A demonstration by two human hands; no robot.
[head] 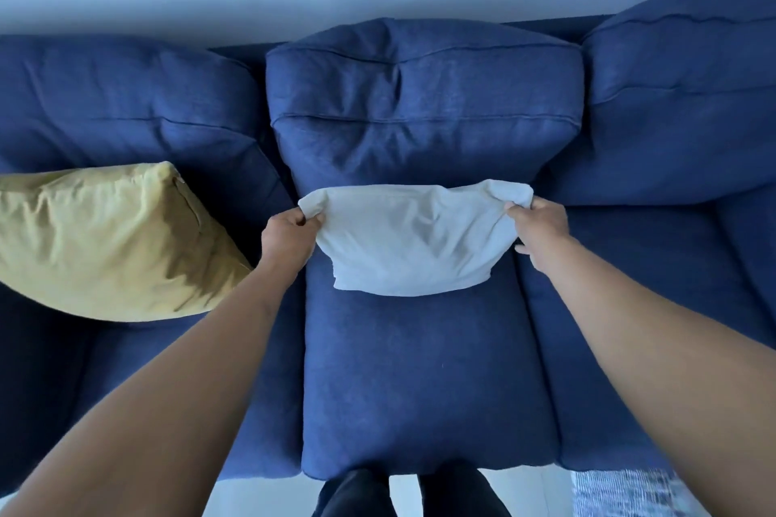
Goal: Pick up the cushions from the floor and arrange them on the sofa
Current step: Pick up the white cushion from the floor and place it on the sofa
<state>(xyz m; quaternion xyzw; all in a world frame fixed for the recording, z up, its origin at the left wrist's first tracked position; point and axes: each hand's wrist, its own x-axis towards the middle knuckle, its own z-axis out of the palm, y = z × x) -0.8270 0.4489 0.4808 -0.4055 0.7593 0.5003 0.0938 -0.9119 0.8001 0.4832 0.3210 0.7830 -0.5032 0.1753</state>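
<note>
So the white cushion (409, 241) is propped on the middle seat of the blue sofa (424, 382), leaning against the back cushion (424, 97) — its top corners are pinched by the left hand (287, 237) and the right hand (539, 229), both closed on the fabric. A yellow cushion (109, 243) is parked on the left seat, and a patterned rug (625, 493) is glimpsed at the bottom right.

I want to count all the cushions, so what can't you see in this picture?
Head view only:
- The floor: almost all hidden by the blue fabric sofa and arms, so cushions left there cannot be counted.
- The mustard yellow cushion: cut off by the left edge.
- The white soft cushion: its top corners are bunched inside the left hand and right hand.
- The sofa's ends: outside the picture.
</note>
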